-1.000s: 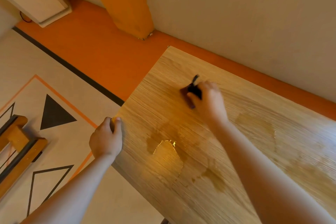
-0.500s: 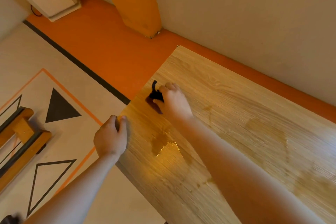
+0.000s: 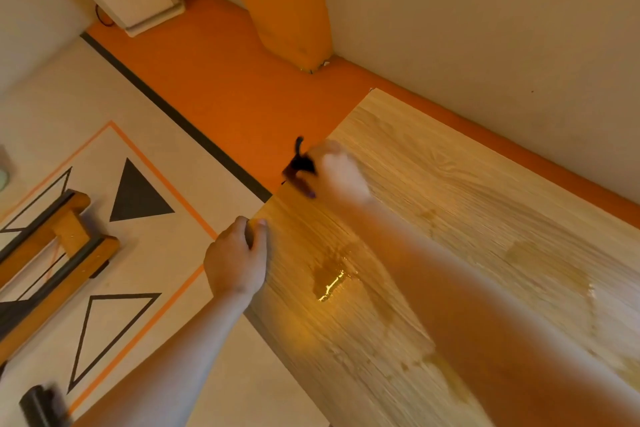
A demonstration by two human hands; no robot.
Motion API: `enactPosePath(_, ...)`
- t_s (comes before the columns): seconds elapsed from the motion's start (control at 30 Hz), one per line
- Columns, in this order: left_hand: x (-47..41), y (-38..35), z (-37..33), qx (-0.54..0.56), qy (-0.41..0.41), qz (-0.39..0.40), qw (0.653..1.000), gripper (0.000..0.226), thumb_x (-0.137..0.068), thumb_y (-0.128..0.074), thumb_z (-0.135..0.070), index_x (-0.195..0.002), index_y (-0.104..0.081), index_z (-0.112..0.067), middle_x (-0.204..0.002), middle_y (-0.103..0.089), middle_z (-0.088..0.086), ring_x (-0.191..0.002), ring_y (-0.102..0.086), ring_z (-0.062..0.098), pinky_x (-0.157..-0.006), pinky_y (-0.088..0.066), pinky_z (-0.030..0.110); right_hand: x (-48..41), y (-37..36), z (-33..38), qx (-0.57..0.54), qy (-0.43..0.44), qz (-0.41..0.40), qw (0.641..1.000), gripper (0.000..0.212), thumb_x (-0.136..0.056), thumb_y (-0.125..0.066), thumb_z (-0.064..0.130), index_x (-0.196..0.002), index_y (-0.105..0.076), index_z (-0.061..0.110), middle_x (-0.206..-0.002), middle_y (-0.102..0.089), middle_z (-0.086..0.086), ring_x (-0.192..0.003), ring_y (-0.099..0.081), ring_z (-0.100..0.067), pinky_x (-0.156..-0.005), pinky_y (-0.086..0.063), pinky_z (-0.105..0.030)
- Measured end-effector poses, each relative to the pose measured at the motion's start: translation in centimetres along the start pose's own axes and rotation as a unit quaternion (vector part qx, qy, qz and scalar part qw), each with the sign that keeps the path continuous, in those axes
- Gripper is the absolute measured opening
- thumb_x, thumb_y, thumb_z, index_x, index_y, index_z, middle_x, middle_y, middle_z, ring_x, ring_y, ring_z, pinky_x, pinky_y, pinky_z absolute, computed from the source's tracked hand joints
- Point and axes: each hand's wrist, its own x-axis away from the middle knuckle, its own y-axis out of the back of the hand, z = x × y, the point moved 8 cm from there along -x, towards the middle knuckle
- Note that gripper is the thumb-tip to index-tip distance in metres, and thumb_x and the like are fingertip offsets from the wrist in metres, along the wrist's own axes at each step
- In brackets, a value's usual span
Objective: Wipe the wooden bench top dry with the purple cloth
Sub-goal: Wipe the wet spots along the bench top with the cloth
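Wiping judged incomplete: blurred right hand (image 3: 337,173) clutches purple cloth (image 3: 300,170) at the left edge of the bench top (image 3: 450,184); left hand (image 3: 235,260) grips that edge; glistening puddle (image 3: 332,279) and damp patches (image 3: 540,260) await drying.

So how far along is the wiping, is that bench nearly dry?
Roughly partway. The far strip of the bench top by the wall looks pale and dry. The right hand, blurred, presses the bunched purple cloth at the bench's left edge while the left hand grips the near corner. Left to do: a shiny puddle beside that hand and darker damp patches farther right.
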Motion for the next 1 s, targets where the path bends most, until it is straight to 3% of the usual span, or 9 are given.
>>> enactPosePath(0.07, 0.0, -0.1, 0.1, -0.005, 0.007, -0.005, 1.000, 0.040, -0.098, -0.038, -0.042, -0.069, -0.045, -0.017, -0.051, -0.047, 0.001, -0.045, -0.047, 0.019, -0.042, -0.030, 0.028, -2.5, 3.2, -3.4, 0.002, -0.054, -0.060, 0.997, 0.024, -0.092, -0.057, 0.020, -0.112, -0.057, 0.007, -0.116, -0.055, -0.010, -0.091, -0.060, -0.019, -0.077, -0.055, -0.033)
enactPosePath(0.2, 0.2, -0.2, 0.8, 0.022, 0.005, -0.022, 1.000, 0.034, -0.096, -0.039, -0.046, -0.079, -0.054, -0.021, -0.065, -0.056, -0.002, -0.061, -0.055, 0.020, -0.049, -0.035, 0.028, -3.8, 4.9, -4.6, 0.047, -0.096, -0.111, 0.988, 0.028, -0.090, -0.058, 0.018, -0.114, -0.057, 0.003, -0.120, -0.052, -0.015, -0.112, -0.051, -0.030, -0.091, -0.049, -0.042)
enactPosePath(0.3, 1.2, 0.5, 1.5, 0.089, 0.033, -0.054, 0.994, 0.025, -0.094, -0.052, -0.035, -0.112, -0.059, -0.019, -0.107, -0.064, 0.002, -0.102, -0.054, 0.020, -0.081, -0.045, 0.034, -1.0, 0.4, -0.5, 0.014, -0.044, -0.052, 0.998, 0.030, -0.091, -0.055, 0.021, -0.118, -0.056, 0.007, -0.123, -0.051, -0.010, -0.113, -0.051, -0.026, -0.093, -0.048, -0.038)
enactPosePath(0.43, 6.9, 0.2, 2.4, 0.207, 0.205, -0.082, 0.953, 0.065, -0.092, -0.058, -0.022, -0.147, -0.026, -0.008, -0.151, -0.027, 0.011, -0.137, -0.029, 0.028, -0.110, -0.030, 0.040, 3.6, -5.4, 5.7, 0.018, 0.059, 0.003, 0.998, 0.029, -0.091, -0.054, 0.020, -0.116, -0.056, 0.005, -0.117, -0.053, -0.010, -0.112, -0.046, -0.025, -0.088, -0.041, -0.032)
enactPosePath(0.53, 13.5, -2.1, 0.5, 0.381, 0.320, -0.052, 0.866, 0.045, -0.099, -0.044, -0.022, -0.140, -0.030, -0.009, -0.136, -0.045, 0.010, -0.115, -0.050, 0.023, -0.093, -0.042, 0.035, 3.7, -4.9, 5.9, 0.020, 0.073, 0.033, 0.997, 0.029, -0.093, -0.053, 0.021, -0.117, -0.056, 0.006, -0.115, -0.053, -0.008, -0.109, -0.048, -0.024, -0.085, -0.043, -0.032)
enactPosePath(0.63, 16.5, -3.3, -0.7, 0.417, 0.379, -0.049, 0.825, 0.024, -0.102, -0.035, -0.029, -0.119, -0.039, -0.013, -0.108, -0.054, 0.004, -0.086, -0.054, 0.009, -0.075, -0.041, 0.032, 1.0, -1.5, 1.6, 0.009, -0.009, 0.034, 0.999, 0.025, -0.093, -0.054, 0.018, -0.116, -0.056, 0.007, -0.114, -0.053, -0.007, -0.098, -0.058, -0.023, -0.080, -0.052, -0.032)
enactPosePath(0.73, 16.4, -3.0, -0.6, 0.422, 0.372, -0.070, 0.824, 0.025, -0.102, -0.037, -0.029, -0.119, -0.042, -0.011, -0.099, -0.055, -0.004, -0.083, -0.055, 0.007, -0.062, -0.042, 0.024, 0.4, 0.2, 0.3, 0.040, -0.035, -0.024, 0.998, 0.022, -0.092, -0.056, 0.017, -0.111, -0.056, 0.005, -0.117, -0.053, -0.012, -0.107, -0.052, -0.028, -0.084, -0.048, -0.036)
enactPosePath(0.87, 16.5, -2.9, 0.0, 0.382, 0.364, -0.068, 0.847, 0.028, -0.102, -0.039, -0.026, -0.123, -0.041, -0.008, -0.102, -0.055, 0.005, -0.078, -0.055, 0.007, -0.061, -0.042, 0.023, 5.4, -6.4, 7.5, -0.008, 0.066, 0.073, 0.995, 0.024, -0.091, -0.056, 0.019, -0.110, -0.058, 0.005, -0.113, -0.052, -0.010, -0.101, -0.049, -0.022, -0.076, -0.044, -0.030)
enactPosePath(1.0, 16.3, -2.7, -0.2, 0.354, 0.362, -0.068, 0.860, 0.027, -0.102, -0.037, -0.027, -0.121, -0.041, -0.009, -0.105, -0.056, 0.008, -0.079, -0.055, 0.024, -0.068, -0.044, 0.034, 7.6, -9.6, 11.1, -0.002, 0.148, 0.140, 0.979, 0.026, -0.092, -0.055, 0.026, -0.108, -0.059, 0.006, -0.106, -0.053, -0.007, -0.098, -0.045, -0.018, -0.074, -0.034, -0.025)
